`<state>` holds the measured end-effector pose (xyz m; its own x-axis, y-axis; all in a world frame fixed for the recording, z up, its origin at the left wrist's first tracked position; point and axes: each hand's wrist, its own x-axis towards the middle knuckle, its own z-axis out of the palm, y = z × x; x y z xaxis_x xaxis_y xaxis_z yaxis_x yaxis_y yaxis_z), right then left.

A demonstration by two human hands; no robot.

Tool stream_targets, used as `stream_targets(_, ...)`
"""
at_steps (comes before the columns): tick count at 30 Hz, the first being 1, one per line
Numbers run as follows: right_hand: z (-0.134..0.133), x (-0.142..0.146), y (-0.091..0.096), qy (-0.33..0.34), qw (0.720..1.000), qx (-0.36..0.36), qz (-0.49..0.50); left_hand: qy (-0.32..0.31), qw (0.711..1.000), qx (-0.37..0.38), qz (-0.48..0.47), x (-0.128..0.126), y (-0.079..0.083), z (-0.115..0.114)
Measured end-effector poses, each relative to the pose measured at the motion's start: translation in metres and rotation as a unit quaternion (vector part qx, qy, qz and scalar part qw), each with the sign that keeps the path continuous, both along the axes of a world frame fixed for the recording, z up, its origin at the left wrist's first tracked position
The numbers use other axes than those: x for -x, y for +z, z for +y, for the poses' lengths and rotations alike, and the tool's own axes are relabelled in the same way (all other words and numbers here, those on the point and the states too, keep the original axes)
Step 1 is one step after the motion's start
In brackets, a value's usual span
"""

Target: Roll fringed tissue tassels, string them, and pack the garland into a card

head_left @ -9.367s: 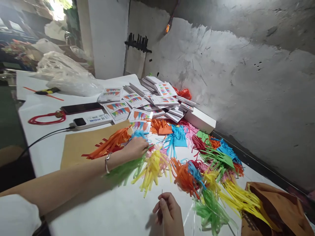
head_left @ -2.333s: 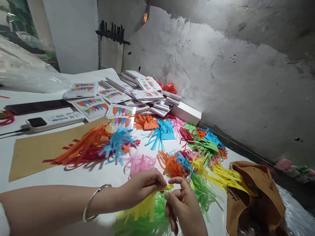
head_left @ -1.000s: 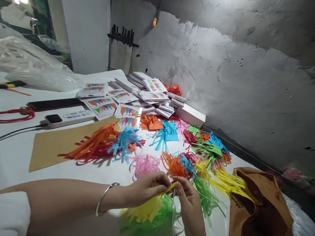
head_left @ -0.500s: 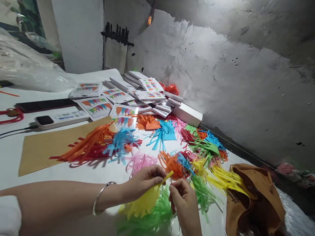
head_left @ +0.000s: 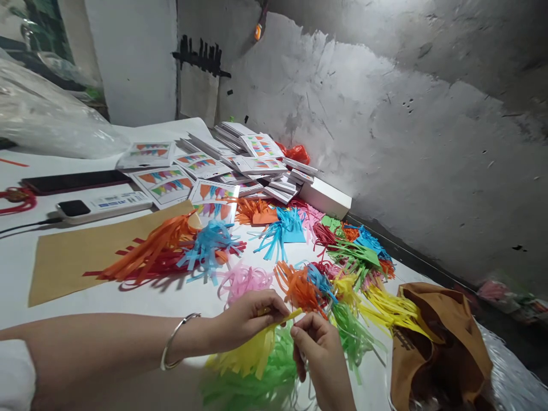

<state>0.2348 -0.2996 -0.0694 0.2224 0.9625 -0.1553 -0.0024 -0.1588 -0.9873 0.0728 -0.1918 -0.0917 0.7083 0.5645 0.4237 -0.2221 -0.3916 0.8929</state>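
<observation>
My left hand (head_left: 250, 319), with a bangle on its wrist, is closed on a yellow fringed tissue-paper tassel (head_left: 246, 357), whose twisted upper end sticks out to the right. Close beside that end, my right hand (head_left: 319, 348) pinches its thumb and fingertips together; a thin reddish line shows there, too small to name. Green tissue fringe (head_left: 261, 388) lies beneath both hands. A pink tassel (head_left: 244, 282) rests just past my left hand, and an orange tassel (head_left: 297, 285) lies beyond my right fingertips.
Blue, yellow, red and green tassels cover the table's right half. Brown cloth (head_left: 445, 337) lies at right. Printed packets (head_left: 205, 165) are piled at the back, near a white box (head_left: 327, 197). A phone (head_left: 77, 181), a power bank (head_left: 103, 205) and tan paper (head_left: 72, 262) are left.
The twisted yellow end has tipped slightly lower, toward level. My right hand has shifted a little, staying beside it. Both hands keep their grip, and the whole view has moved slightly.
</observation>
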Motion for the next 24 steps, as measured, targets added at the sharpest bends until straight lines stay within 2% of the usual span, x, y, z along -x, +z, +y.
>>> stream_targets(4, 0.000, 0.000, 0.000, -0.004, 1.000, -0.007, -0.003, 0.013, 0.990, -0.138, 0.001, 0.001, -0.001, 0.002)
stream_targets(10, 0.006, 0.003, 0.002, -0.026, 0.997, -0.051, 0.044, 0.023, 0.977, -0.210, -0.004, 0.002, 0.003, 0.002)
stream_targets(14, 0.007, 0.003, -0.001, -0.003, 0.997, -0.065, 0.039, 0.019, 0.965, -0.260, -0.010, 0.002, 0.005, 0.003)
stream_targets(16, 0.006, 0.001, -0.003, 0.020, 0.997, -0.068, -0.008, 0.019, 0.956, -0.292, 0.008, 0.003, 0.005, 0.003)
stream_targets(18, 0.004, -0.002, -0.003, 0.031, 0.992, -0.077, -0.098, 0.028, 0.948, -0.316, 0.025, 0.003, 0.002, 0.002)
stream_targets(21, 0.004, -0.004, -0.004, 0.026, 0.966, -0.108, -0.232, 0.040, 0.945, -0.322, 0.038, 0.001, -0.005, 0.001)
stream_targets(24, 0.005, -0.003, -0.004, -0.020, 0.954, -0.156, -0.256, 0.045, 0.955, -0.291, 0.041, -0.001, -0.013, -0.002)
